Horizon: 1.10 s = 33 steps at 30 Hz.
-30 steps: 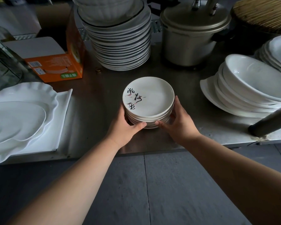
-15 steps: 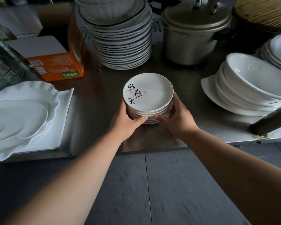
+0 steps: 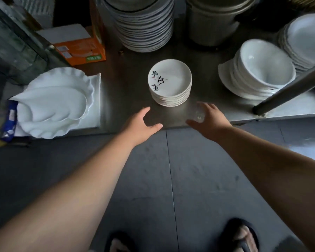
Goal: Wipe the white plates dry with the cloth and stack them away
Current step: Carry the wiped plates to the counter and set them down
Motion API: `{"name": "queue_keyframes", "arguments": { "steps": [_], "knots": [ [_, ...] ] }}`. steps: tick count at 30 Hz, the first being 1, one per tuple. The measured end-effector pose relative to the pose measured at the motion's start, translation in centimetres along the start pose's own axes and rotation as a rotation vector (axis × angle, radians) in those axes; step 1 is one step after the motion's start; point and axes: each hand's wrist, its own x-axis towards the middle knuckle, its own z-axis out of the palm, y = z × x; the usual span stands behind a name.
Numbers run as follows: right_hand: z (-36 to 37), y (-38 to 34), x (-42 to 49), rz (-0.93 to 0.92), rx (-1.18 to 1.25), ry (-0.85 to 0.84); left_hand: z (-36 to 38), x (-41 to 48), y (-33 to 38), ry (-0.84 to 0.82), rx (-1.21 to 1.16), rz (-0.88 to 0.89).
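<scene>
Head view, left hand (image 3: 141, 122), right hand (image 3: 208, 118) spread, empty

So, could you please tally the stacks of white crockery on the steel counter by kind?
Round plate stacks: 3, namely the lettered stack, the tall back stack and the far-right stack
Bowl stacks: 1
Scalloped platter piles: 1
Total: 5

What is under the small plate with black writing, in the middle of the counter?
Under the written plate lie several more small plates, stacked on the steel counter. Only their rims show; their faces are covered.
</scene>
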Motion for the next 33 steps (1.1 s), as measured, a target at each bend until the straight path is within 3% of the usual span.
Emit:
{"name": "queue_keyframes", "arguments": {
  "steps": [6,13,17,25,33],
  "knots": [
    [-11.7,-5.9,-12.7,0.091,-0.184,-0.145,-9.1,-13.7,7.9,-0.120,0.157,-0.056],
    [-27.1,-16.7,-25.5,0.112,-0.292,-0.199,-21.6,-28.9,20.8,-0.186,0.528,0.056],
    [-34.2,-22.0,-31.0,0.077,-0.373,-0.206,-27.3,-35.3,27.2,-0.158,0.552,0.117],
    [-46.3,-25.8,-36.1,0.037,-0.401,-0.048,-34.0,-40.5,40.1,-0.018,0.607,0.320],
    [-57.7,-21.3,-37.4,0.045,-0.359,0.116,-31.5,-40.4,52.9,0.047,0.573,0.425]
  ]
}}
